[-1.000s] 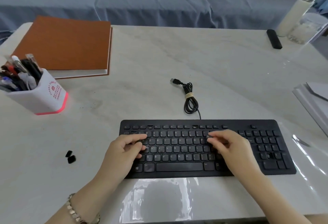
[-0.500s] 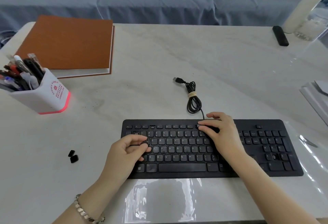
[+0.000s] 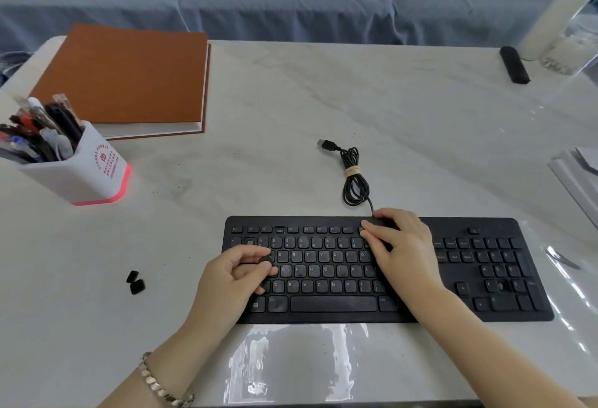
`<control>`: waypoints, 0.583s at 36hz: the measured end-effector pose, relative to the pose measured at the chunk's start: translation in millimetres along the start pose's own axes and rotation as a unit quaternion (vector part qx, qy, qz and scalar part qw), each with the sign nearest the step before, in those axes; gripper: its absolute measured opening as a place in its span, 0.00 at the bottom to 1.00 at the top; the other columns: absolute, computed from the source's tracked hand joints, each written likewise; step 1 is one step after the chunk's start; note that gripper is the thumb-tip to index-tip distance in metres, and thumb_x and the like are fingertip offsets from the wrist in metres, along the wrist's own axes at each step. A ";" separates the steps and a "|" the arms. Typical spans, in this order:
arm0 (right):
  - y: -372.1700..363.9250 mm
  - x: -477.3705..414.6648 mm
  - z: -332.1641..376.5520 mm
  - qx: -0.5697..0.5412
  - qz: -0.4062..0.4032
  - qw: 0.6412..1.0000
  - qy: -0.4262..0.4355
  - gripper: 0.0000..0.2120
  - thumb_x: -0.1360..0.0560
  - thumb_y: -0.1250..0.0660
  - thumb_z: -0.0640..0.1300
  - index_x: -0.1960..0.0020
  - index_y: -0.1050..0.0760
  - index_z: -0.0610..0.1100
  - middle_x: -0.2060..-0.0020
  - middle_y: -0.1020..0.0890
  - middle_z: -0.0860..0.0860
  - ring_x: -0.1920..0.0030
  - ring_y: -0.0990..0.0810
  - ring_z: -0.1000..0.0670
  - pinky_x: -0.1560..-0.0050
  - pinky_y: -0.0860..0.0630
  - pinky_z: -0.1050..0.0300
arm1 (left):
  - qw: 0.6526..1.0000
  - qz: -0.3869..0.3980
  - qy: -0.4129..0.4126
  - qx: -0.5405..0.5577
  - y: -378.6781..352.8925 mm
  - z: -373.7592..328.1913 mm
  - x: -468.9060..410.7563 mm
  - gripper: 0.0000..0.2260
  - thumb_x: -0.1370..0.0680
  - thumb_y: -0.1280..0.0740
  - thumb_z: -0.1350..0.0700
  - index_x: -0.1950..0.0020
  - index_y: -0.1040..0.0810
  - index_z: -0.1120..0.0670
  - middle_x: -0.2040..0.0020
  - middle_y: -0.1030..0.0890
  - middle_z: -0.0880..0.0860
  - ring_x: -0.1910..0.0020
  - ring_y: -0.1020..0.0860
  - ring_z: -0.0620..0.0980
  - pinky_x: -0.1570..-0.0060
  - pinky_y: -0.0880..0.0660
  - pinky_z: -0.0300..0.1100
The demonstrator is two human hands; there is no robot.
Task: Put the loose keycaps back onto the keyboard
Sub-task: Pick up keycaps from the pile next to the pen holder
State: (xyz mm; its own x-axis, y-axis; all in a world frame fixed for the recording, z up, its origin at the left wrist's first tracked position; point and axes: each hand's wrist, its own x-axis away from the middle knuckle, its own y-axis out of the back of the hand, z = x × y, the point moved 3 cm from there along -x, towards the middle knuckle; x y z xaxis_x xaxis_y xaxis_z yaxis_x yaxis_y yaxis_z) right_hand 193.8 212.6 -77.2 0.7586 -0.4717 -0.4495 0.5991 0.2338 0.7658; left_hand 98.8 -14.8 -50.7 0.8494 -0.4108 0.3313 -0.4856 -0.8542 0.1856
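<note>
Since a second ago, the two loose keycaps (image 3: 136, 282) lie unmoved on the table (image 3: 291, 100), left of the keyboard (image 3: 333, 304). Your left hand (image 3: 233, 281) still pinches a black keycap (image 3: 265, 259) between thumb and forefinger over the left-hand keys. Your right hand (image 3: 401, 252) has moved up from the middle rows; its fingers lie straight, pressing the function row. At far left, the white pen holder (image 3: 90, 174) stands packed with pens (image 3: 42, 135).

Showing black with pale legends across the keyboard (image 3: 333, 304), black too on loose keycaps (image 3: 135, 282) left of it; showing white, red lettering and pink base on the pen holder (image 3: 87, 171) farther left.
</note>
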 end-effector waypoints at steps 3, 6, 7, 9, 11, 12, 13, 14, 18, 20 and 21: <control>1.6 3.9 6.5 0.069 -0.016 0.995 0.075 0.12 0.27 0.38 0.44 0.56 0.17 0.41 0.56 0.19 0.46 0.56 0.23 0.46 0.54 0.27 0.50 | 1.000 0.001 0.001 0.002 -0.1 -0.5 -0.2 0.07 0.25 0.34 0.69 0.53 0.21 0.58 0.61 0.17 0.57 0.73 0.23 0.37 0.71 0.29 0.28; 3.1 7.4 8.9 0.106 -0.008 0.989 0.106 0.13 0.26 0.40 0.44 0.53 0.18 0.40 0.55 0.18 0.45 0.55 0.21 0.45 0.54 0.25 0.49 | 1.000 0.002 0.001 0.001 0.4 0.1 -0.7 0.08 0.25 0.34 0.69 0.54 0.21 0.57 0.61 0.17 0.57 0.73 0.23 0.38 0.70 0.28 0.28; 3.1 8.6 9.3 0.117 -0.003 0.987 0.112 0.14 0.26 0.41 0.44 0.52 0.18 0.40 0.54 0.18 0.45 0.55 0.20 0.44 0.54 0.25 0.50 | 1.000 0.002 0.000 0.002 0.4 0.1 -0.8 0.08 0.25 0.34 0.69 0.54 0.21 0.57 0.60 0.17 0.57 0.73 0.23 0.38 0.70 0.28 0.28; 2.7 9.9 10.1 0.136 0.006 0.983 0.121 0.14 0.25 0.41 0.44 0.51 0.18 0.39 0.52 0.18 0.45 0.54 0.19 0.44 0.53 0.25 0.50 | 1.000 0.002 0.000 0.003 0.5 0.4 -1.1 0.08 0.25 0.34 0.69 0.53 0.21 0.57 0.59 0.17 0.58 0.72 0.22 0.38 0.70 0.28 0.28; 2.3 10.8 10.2 0.159 0.013 0.979 0.123 0.15 0.25 0.41 0.46 0.50 0.19 0.40 0.51 0.18 0.46 0.52 0.19 0.44 0.51 0.26 0.50 | 1.000 0.000 0.001 0.005 0.7 1.6 -1.5 0.07 0.25 0.34 0.69 0.53 0.21 0.57 0.60 0.17 0.57 0.72 0.22 0.38 0.70 0.28 0.28; 2.3 11.2 9.8 0.172 0.016 0.977 0.124 0.15 0.24 0.42 0.47 0.50 0.19 0.41 0.51 0.18 0.46 0.52 0.20 0.45 0.50 0.27 0.50 | 1.000 -0.001 0.003 0.006 0.8 2.4 -1.6 0.07 0.25 0.34 0.68 0.53 0.21 0.57 0.60 0.17 0.57 0.72 0.22 0.38 0.70 0.28 0.28; 2.3 11.6 9.4 0.182 0.018 0.975 0.124 0.16 0.24 0.42 0.47 0.49 0.19 0.41 0.50 0.18 0.46 0.51 0.20 0.45 0.49 0.29 0.51 | 1.000 -0.002 0.005 0.005 1.0 3.0 -1.5 0.07 0.25 0.34 0.68 0.53 0.21 0.57 0.60 0.17 0.57 0.72 0.22 0.38 0.70 0.28 0.28; 2.2 11.7 9.1 0.188 0.019 0.974 0.124 0.16 0.24 0.42 0.47 0.49 0.19 0.41 0.50 0.18 0.46 0.51 0.20 0.44 0.48 0.31 0.52 | 1.000 -0.003 0.007 0.005 1.0 3.3 -1.4 0.08 0.25 0.33 0.68 0.53 0.20 0.57 0.60 0.16 0.56 0.72 0.22 0.38 0.69 0.28 0.28; 0.2 11.6 10.2 0.199 0.022 0.973 0.115 0.16 0.24 0.43 0.49 0.49 0.19 0.42 0.47 0.19 0.45 0.48 0.21 0.44 0.46 0.32 0.51 | 1.000 -0.004 0.013 0.005 1.4 4.0 -2.2 0.08 0.26 0.32 0.68 0.53 0.20 0.55 0.64 0.16 0.53 0.70 0.22 0.38 0.67 0.27 0.28; 0.1 12.0 10.3 0.197 0.025 0.974 0.110 0.16 0.24 0.43 0.49 0.49 0.18 0.42 0.47 0.19 0.45 0.48 0.20 0.44 0.46 0.30 0.50 | 1.000 -0.004 0.014 -0.008 2.3 5.8 -3.2 0.10 0.28 0.29 0.66 0.54 0.20 0.52 0.67 0.17 0.50 0.68 0.22 0.40 0.61 0.28 0.29; 0.4 11.9 10.3 0.191 0.024 0.975 0.108 0.16 0.24 0.42 0.48 0.50 0.18 0.42 0.47 0.19 0.45 0.49 0.20 0.44 0.47 0.29 0.50 | 1.000 -0.005 0.012 -0.017 3.0 6.4 -3.3 0.10 0.29 0.27 0.65 0.54 0.20 0.51 0.69 0.18 0.49 0.67 0.22 0.41 0.59 0.28 0.30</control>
State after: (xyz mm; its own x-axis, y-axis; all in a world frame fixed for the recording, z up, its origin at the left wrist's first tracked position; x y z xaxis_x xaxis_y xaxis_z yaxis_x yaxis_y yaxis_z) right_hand 200.3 198.3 -77.5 0.8449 -0.2682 -0.4628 0.4527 -0.1023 0.8858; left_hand 95.9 -18.0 -57.1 0.8491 -0.3939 0.3519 -0.4842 -0.8467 0.2206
